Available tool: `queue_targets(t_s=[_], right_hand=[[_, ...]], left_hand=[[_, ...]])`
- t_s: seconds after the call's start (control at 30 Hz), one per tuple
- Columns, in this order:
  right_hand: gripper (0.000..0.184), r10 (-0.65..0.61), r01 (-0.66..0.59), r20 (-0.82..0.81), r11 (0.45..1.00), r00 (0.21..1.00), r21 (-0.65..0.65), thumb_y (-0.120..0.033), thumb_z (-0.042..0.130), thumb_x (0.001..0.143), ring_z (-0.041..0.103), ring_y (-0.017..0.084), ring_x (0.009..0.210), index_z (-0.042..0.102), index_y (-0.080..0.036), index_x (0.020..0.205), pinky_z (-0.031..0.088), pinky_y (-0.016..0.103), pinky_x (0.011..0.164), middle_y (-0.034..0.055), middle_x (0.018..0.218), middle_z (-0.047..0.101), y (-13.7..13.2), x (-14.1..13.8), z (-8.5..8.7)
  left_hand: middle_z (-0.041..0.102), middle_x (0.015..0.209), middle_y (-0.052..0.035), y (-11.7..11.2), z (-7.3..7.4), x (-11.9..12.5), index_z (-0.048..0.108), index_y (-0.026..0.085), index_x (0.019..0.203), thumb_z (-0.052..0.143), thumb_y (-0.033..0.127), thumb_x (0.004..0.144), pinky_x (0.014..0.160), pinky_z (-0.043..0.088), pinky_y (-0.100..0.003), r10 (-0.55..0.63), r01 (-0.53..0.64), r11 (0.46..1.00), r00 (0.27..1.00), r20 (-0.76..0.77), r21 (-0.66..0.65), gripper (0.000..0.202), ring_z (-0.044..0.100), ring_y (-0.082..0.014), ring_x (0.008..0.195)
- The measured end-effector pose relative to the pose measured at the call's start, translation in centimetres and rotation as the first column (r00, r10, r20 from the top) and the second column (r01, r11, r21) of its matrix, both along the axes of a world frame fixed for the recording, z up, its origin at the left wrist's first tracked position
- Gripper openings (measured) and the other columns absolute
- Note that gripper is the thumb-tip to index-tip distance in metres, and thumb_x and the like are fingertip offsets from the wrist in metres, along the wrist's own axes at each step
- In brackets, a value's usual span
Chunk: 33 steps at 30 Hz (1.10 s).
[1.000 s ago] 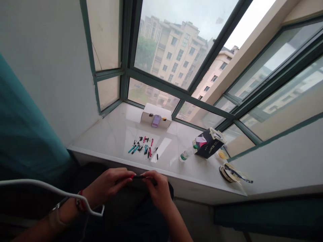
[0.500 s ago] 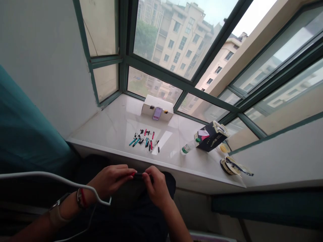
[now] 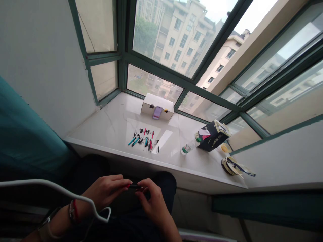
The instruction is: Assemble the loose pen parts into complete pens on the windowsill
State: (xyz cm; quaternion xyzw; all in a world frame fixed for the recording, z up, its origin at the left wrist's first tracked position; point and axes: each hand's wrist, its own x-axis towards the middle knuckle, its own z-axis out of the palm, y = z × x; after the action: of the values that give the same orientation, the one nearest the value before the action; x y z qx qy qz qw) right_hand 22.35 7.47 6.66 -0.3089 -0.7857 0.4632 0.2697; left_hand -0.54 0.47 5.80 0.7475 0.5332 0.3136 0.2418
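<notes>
A thin pen (image 3: 134, 186), black with a red part at its left end, lies level between my two hands above my lap. My left hand (image 3: 107, 189) is closed on the red end with thumb and fingertips. At the other end, the curled thumb and fingers of my right hand (image 3: 152, 198) meet around the tip, where a small pale point shows. Whether anything else sits inside the right hand is hidden. Beyond my hands, several loose pen parts (image 3: 145, 139), black, red, teal and silver, lie spread on the white windowsill (image 3: 106, 129).
A white box (image 3: 159, 101) with a purple phone-like item (image 3: 157, 112) against it stands by the window. On the right are a plastic bottle (image 3: 188, 147), a dark carton bag (image 3: 213, 136) and a round container (image 3: 230, 166). A white cable (image 3: 63, 191) crosses my left forearm.
Both hands have lowered slightly with the pen. The right hand's fingers have shifted toward the pen's end and loosened, leaving more of the black part in sight.
</notes>
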Motion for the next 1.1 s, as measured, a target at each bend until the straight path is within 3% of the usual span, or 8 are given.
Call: queue_targets(t_s=[0.07, 0.23, 0.43, 0.53, 0.63, 0.8, 0.97, 1.1], right_hand=[[0.015, -0.019, 0.019, 0.016, 0.999, 1.0, 0.032, -0.027, 0.057, 0.091, 0.063, 0.015, 0.081, 0.067, -0.021, 0.101, 0.049, 0.025, 0.074, 0.0044, 0.091, 0.068, -0.1, 0.1, -0.4], [0.02, -0.09, 0.088, 0.082, 0.996, 0.993, 0.029, -0.031, 0.052, 0.095, 0.062, 0.015, 0.078, 0.067, -0.019, 0.09, 0.047, 0.024, 0.072, 0.0039, 0.083, 0.067, 0.2, 0.0, -0.7], [0.021, -0.04, 0.039, 0.016, 0.999, 0.999, 0.009, -0.03, 0.06, 0.089, 0.061, 0.015, 0.08, 0.062, -0.019, 0.107, 0.048, 0.024, 0.074, 0.0045, 0.094, 0.066, 0.0, -0.1, -0.5], [0.015, -0.044, 0.039, 0.079, 0.997, 0.996, 0.063, -0.031, 0.056, 0.092, 0.06, 0.015, 0.078, 0.065, -0.019, 0.094, 0.046, 0.025, 0.073, 0.004, 0.087, 0.065, -0.1, -0.1, -0.5], [0.023, -0.061, 0.051, 0.146, 0.996, 0.987, 0.074, -0.033, 0.05, 0.096, 0.058, 0.015, 0.075, 0.065, -0.019, 0.086, 0.045, 0.024, 0.07, 0.0036, 0.079, 0.063, -0.2, -0.1, -0.8], [0.025, -0.033, 0.032, 0.056, 0.999, 0.998, 0.003, -0.031, 0.063, 0.088, 0.061, 0.016, 0.082, 0.061, -0.02, 0.11, 0.048, 0.025, 0.075, 0.005, 0.097, 0.066, -0.3, -0.1, -0.8], [0.015, -0.044, 0.042, 0.114, 0.999, 0.993, 0.021, -0.03, 0.055, 0.093, 0.06, 0.015, 0.078, 0.065, -0.02, 0.091, 0.046, 0.025, 0.072, 0.0029, 0.084, 0.066, 0.0, 0.0, -0.3], [0.017, -0.016, 0.018, 0.09, 1.0, 0.996, -0.026, -0.031, 0.063, 0.088, 0.061, 0.015, 0.077, 0.063, -0.02, 0.102, 0.048, 0.025, 0.071, 0.0032, 0.091, 0.067, 0.0, -0.1, -0.1]], left_hand=[[0.063, 0.082, -0.0007, -0.1, -0.1, 0.1, 0.065, 0.025, 0.117, 0.045, 0.026, 0.097, 0.066, 0.046, -0.016, -0.004, 0.004, 1.0, 1.0, -0.017, -0.017, 0.029, 0.061, -0.0092, 0.072], [0.063, 0.084, -0.0009, 0.0, -0.3, 0.6, 0.064, 0.025, 0.119, 0.045, 0.027, 0.097, 0.067, 0.045, -0.017, -0.009, 0.008, 1.0, 0.999, -0.038, -0.027, 0.029, 0.061, -0.0095, 0.073], [0.064, 0.087, -0.001, -0.1, -0.4, 0.9, 0.063, 0.025, 0.119, 0.046, 0.027, 0.096, 0.068, 0.045, -0.016, 0.007, -0.007, 0.999, 1.0, -0.024, -0.037, 0.028, 0.062, -0.0094, 0.074], [0.064, 0.085, -0.0003, -0.3, -0.2, 1.0, 0.064, 0.026, 0.118, 0.047, 0.027, 0.096, 0.067, 0.045, -0.016, 0.003, -0.004, 0.999, 1.0, -0.03, -0.042, 0.028, 0.062, -0.0092, 0.074], [0.064, 0.084, -0.0002, -0.4, -0.1, 1.1, 0.064, 0.026, 0.118, 0.046, 0.027, 0.097, 0.068, 0.045, -0.016, -0.015, 0.013, 0.998, 0.999, -0.043, -0.056, 0.028, 0.061, -0.009, 0.072], [0.066, 0.09, -0.0018, -0.3, -0.4, 1.1, 0.063, 0.026, 0.119, 0.045, 0.029, 0.097, 0.07, 0.047, -0.018, 0.008, -0.01, 0.998, 0.999, -0.033, -0.06, 0.028, 0.064, -0.011, 0.078], [0.066, 0.089, -0.002, -0.3, -0.8, 1.0, 0.063, 0.027, 0.119, 0.047, 0.03, 0.096, 0.069, 0.048, -0.019, 0.011, -0.012, 0.998, 1.0, -0.02, -0.061, 0.029, 0.064, -0.0118, 0.077], [0.066, 0.089, -0.0023, -0.4, -0.7, 1.1, 0.064, 0.027, 0.119, 0.048, 0.03, 0.096, 0.07, 0.048, -0.019, 0.015, -0.015, 0.998, 1.0, -0.004, -0.054, 0.029, 0.063, -0.0118, 0.075]])
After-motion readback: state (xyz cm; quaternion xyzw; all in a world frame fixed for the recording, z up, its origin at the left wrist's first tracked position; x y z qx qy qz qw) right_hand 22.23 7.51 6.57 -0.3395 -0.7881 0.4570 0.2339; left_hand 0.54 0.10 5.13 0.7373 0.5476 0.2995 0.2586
